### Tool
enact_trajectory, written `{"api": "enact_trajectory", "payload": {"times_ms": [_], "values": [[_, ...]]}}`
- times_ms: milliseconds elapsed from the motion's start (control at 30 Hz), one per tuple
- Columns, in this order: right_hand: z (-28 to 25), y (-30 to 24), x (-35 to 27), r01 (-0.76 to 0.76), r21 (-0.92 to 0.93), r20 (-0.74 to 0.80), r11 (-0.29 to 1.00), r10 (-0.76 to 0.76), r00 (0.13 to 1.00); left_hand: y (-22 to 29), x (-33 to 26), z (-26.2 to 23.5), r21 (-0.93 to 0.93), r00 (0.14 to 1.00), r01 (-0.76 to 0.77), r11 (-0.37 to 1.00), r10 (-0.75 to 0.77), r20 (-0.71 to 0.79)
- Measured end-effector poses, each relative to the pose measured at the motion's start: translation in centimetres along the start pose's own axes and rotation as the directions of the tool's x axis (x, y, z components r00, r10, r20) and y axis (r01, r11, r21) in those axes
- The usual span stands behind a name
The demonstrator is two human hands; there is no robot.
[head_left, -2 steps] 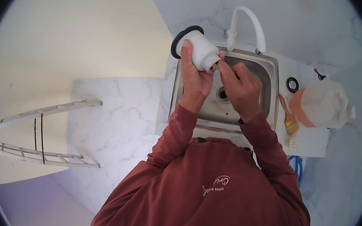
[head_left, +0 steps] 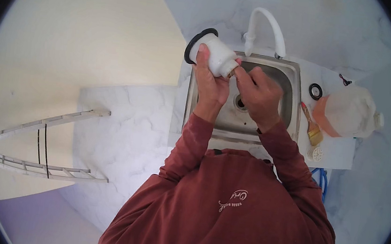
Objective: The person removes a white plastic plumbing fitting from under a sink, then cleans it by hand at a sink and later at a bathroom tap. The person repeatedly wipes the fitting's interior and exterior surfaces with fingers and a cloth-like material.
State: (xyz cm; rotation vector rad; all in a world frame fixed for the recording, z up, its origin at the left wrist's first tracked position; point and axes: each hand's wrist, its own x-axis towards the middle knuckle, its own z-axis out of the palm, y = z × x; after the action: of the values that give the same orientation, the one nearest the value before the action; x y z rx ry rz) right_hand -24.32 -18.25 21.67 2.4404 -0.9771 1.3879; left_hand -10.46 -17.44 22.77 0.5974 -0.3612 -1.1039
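My left hand (head_left: 211, 90) is wrapped around a white plastic drain fitting (head_left: 215, 53), holding it tilted above the left part of the sink. A wide black rim (head_left: 194, 45) rings its far left end, and its narrow neck points down to the right. Brownish dirt shows at the neck's mouth. My right hand (head_left: 261, 96) is closed, its fingertips at that mouth; whether they pinch something there is hidden. Below both hands lies the steel sink (head_left: 295, 80), its round drain hole (head_left: 240, 103) partly visible between my wrists.
A white curved faucet (head_left: 271, 23) rises behind the sink. On the right counter are a black ring (head_left: 315, 91), a paintbrush (head_left: 314, 128), a white perforated disc (head_left: 315, 154), a dark cord (head_left: 345, 80) and a large plastic jug (head_left: 349, 112). A ladder (head_left: 40, 126) appears at the left.
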Motion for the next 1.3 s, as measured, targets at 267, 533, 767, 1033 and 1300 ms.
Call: {"api": "enact_trajectory", "payload": {"times_ms": [267,533,767,1033,1300], "values": [[1.9,-0.5,-1.9,-0.312,0.420,0.145,0.852,0.276,0.950,-1.2,0.5,-0.2,0.086,0.996,-0.062,0.994,0.056,0.070],[-2.4,-1.3,-1.4,-0.598,0.552,0.592,0.581,0.232,0.772,-0.7,0.9,0.0,0.053,0.997,0.071,0.996,-0.072,0.012],[1.7,0.4,-3.0,-0.179,-0.066,0.429,0.982,0.190,0.883,-3.6,0.6,0.8,0.274,0.979,-0.057,0.960,0.107,-0.173],[1.2,-0.9,-3.6,-0.420,0.219,0.466,0.881,0.284,0.838,-3.1,1.0,-1.6,0.243,0.999,0.021,0.970,-0.014,-0.031],[2.7,0.0,-5.5,-0.712,0.527,0.583,0.464,0.412,0.700,-3.9,1.5,-1.9,0.280,0.988,0.132,0.951,-0.148,0.034]]}}
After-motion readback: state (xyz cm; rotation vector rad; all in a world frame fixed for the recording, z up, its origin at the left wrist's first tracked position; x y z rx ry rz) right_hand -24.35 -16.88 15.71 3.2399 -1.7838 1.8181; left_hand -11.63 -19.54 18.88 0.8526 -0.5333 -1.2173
